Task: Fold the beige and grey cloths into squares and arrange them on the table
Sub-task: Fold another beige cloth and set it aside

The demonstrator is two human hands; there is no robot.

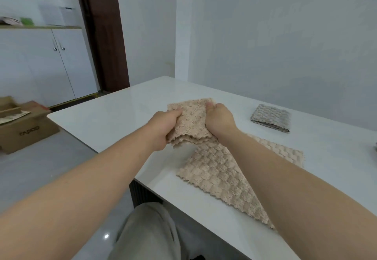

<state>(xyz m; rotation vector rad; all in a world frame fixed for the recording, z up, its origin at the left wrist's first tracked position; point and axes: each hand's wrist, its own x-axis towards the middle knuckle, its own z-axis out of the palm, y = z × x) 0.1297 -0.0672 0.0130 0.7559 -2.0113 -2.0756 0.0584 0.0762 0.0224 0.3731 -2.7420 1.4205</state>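
A folded beige cloth (191,121) is held just above the white table (114,117), layered edges toward me. My left hand (163,127) grips its left side and my right hand (219,120) grips its right side. Beneath my right forearm a second beige cloth (222,176) lies spread flat on the table, partly hidden by the arm. A grey cloth (270,118), folded into a square, rests on the table at the right, apart from both hands.
The table's near-left edge runs diagonally past my knee (146,231). A cardboard box (24,129) sits on the floor at left. White cabinets (40,66) and a brown door (102,31) stand behind. Something grey peeks in at the right edge (375,147).
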